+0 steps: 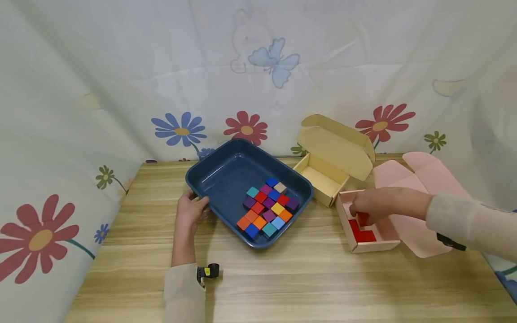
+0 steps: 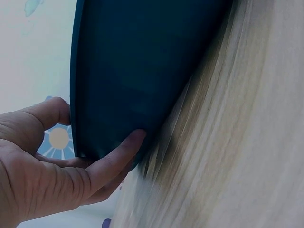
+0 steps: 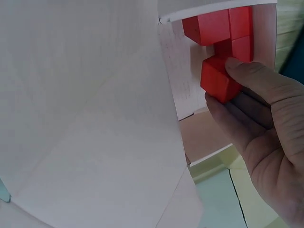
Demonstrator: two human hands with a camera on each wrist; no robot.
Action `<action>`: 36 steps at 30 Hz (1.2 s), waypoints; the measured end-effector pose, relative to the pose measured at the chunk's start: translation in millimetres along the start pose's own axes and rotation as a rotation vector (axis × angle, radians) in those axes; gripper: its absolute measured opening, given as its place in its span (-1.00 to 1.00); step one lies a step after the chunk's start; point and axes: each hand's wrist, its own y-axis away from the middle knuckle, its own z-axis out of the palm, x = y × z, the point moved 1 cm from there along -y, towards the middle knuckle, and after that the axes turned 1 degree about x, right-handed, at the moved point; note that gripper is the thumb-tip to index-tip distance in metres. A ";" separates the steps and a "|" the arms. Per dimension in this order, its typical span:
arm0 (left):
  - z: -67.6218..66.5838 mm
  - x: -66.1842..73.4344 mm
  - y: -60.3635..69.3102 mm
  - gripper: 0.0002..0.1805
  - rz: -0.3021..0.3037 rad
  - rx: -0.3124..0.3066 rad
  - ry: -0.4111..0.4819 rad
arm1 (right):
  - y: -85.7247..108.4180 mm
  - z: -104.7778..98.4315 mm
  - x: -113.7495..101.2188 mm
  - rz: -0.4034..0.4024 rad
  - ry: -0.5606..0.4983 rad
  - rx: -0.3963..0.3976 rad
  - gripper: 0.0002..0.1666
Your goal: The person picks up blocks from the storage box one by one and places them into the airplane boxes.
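My left hand (image 1: 190,208) grips the left corner of a dark blue tray (image 1: 222,184). In the left wrist view its thumb lies at the rim and its fingers spread against the outer wall. Several coloured cubes (image 1: 268,203) lie together in the tray's right part. At the right, my right hand (image 1: 375,204) reaches into an open pink box (image 1: 375,246). Between thumb and fingers it pinches a red cube (image 3: 221,78), seen best in the right wrist view. More red cubes (image 3: 216,26) sit along two sides of the box, next to the held one.
A yellow box (image 1: 319,172) with its lid raised stands behind, between tray and pink box. The pink box's lid (image 1: 420,224) lies folded out to the right. Behind the wooden table (image 1: 282,282) hangs a flowered curtain (image 1: 161,67).
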 end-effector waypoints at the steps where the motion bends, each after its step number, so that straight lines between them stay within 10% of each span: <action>1: 0.1 -0.1 -0.1 -0.25 -0.002 -0.003 0.001 | -0.7 0.6 -0.8 0.003 -0.005 0.003 -0.85; 36: -1.2 4.9 0.9 -0.25 -0.022 -0.003 -0.006 | -6.7 14.8 1.6 0.008 -0.197 0.039 -0.82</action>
